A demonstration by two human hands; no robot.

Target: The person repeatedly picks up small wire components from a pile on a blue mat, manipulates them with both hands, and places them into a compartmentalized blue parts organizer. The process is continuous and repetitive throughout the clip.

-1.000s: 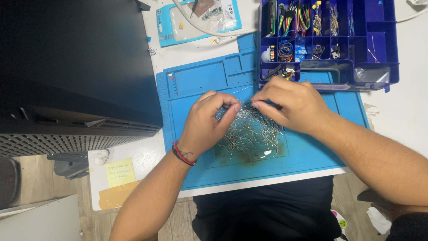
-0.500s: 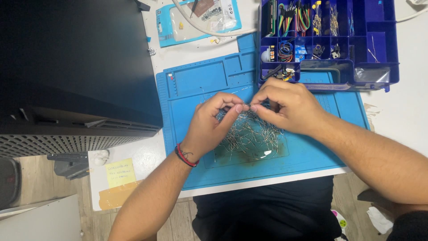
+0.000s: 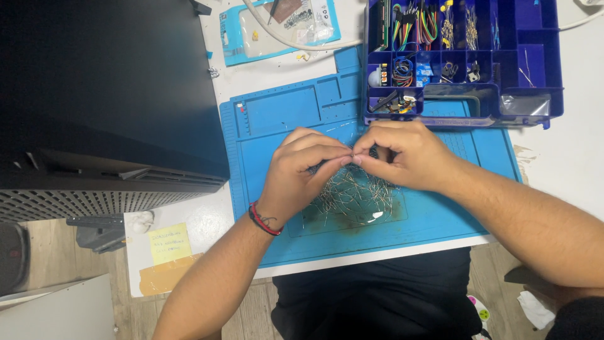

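Left hand (image 3: 296, 173) and right hand (image 3: 402, 154) meet fingertip to fingertip, fingers pinched together on one thin wire component, too small to identify, lifted clear of the component pile (image 3: 355, 195) directly at 6 o'clock on the blue mat (image 3: 277, 116). Parts organiser (image 3: 462, 56) at 1 o'clock, within reach.

The work mat (image 3: 283, 119) lies on the table (image 3: 566, 170). On the mat's near half sits a wire tangle (image 3: 355, 198), both hands above it. The compartment box (image 3: 462, 60) stands far right; a computer case (image 3: 94, 94) stands left.
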